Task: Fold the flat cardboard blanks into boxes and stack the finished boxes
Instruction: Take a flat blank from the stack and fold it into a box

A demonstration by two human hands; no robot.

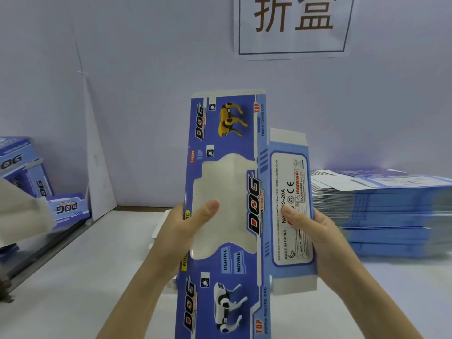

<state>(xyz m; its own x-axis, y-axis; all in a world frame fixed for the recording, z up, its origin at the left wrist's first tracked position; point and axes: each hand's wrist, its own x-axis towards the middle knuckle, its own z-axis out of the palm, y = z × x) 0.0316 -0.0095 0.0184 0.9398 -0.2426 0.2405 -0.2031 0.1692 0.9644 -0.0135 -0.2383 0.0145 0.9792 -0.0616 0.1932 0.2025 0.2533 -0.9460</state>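
You hold the blank (220,143) upright over the table (97,265), mid-frame. L hand (181,223) pinches its left edge, thumb on the window. R hand (315,226) pinches the right panel, thumb on the label. Flat stack (381,211) just to the right, boxes (27,167) far left, sign (293,23) on the wall.

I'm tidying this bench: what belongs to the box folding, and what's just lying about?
Job: held blank, stack of flat blanks, finished boxes.
Lying about: wall sign, leaning white board.
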